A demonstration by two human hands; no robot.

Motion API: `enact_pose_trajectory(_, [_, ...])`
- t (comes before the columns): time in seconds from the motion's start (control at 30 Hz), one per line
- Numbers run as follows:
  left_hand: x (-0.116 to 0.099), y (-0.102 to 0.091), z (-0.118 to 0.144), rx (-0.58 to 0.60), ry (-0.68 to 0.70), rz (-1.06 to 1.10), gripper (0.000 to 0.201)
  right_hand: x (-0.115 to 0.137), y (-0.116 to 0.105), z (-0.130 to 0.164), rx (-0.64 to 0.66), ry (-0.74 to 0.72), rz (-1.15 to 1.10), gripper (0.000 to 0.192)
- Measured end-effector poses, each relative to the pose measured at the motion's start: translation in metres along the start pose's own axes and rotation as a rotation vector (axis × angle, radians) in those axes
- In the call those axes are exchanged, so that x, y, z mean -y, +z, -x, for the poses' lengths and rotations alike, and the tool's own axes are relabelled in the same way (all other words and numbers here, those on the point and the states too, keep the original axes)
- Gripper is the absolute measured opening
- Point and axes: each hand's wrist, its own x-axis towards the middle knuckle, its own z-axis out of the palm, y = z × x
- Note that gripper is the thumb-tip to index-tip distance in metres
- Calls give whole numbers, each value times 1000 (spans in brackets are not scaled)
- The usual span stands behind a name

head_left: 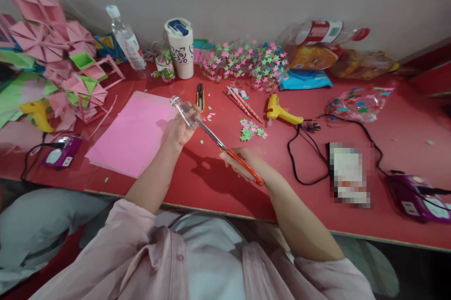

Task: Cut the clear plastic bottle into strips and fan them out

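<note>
My left hand [183, 130] is wrapped round a clear plastic bottle piece [179, 106], its neck pointing up and away to the left. In my right hand [234, 165] are scissors with orange handles [246, 167]; their metal blades reach up-left to the plastic beside my left fingers. Whether the blades are biting into the plastic I cannot tell. Beyond my left hand lies a yellow and black utility knife [200, 98]. A stack of pink paper [130, 135] lies under and left of my left forearm. Small green and pink paper stars [251, 130] are heaped beyond my right hand.
A yellow glue gun [282, 111] with a black cord lies to the right. Behind stand a white tumbler [183, 51], a water bottle [127, 44] and star-covered clear plastic [243, 65]. Folded pink paper shapes [45, 37] crowd the left. Purple power boxes [417, 196] sit at both sides.
</note>
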Motion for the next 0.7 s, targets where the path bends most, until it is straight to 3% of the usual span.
enact_pose_trajectory(0.2, [-4, 1, 0, -15, 9, -21, 15, 6, 2, -4, 45, 109, -9, 54])
enact_pose_trajectory(0.47, [-8, 5, 3, -9, -50, -105, 16, -4, 7, -3, 31, -50, -68, 51])
enact_pose_trajectory(0.7, [-6, 6, 3, 14, -37, -110, 21, 0, 12, -3, -22, 29, -64, 52])
